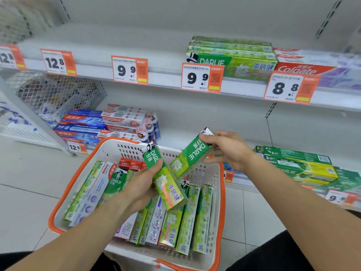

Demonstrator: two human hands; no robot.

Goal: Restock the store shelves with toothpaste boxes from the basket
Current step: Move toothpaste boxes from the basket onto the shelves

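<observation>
A white basket with an orange rim (58,200) sits on the floor below me, filled with several green and white toothpaste boxes (187,222). My left hand (140,184) grips one green Darlie box (166,180), tilted, above the basket. My right hand (224,149) holds a second green Darlie box (193,155) by its upper end, slanting toward the first. On the upper shelf (97,65) a stack of the same green Darlie boxes (234,55) lies behind a 9.9 price tag (201,77).
Colgate boxes (304,67) lie right of the Darlie stack above an 8.8 tag. The lower shelf holds blue and red Colgate boxes (93,124) at left and green boxes (300,165) at right. A wire mesh divider (52,92) stands at the far left.
</observation>
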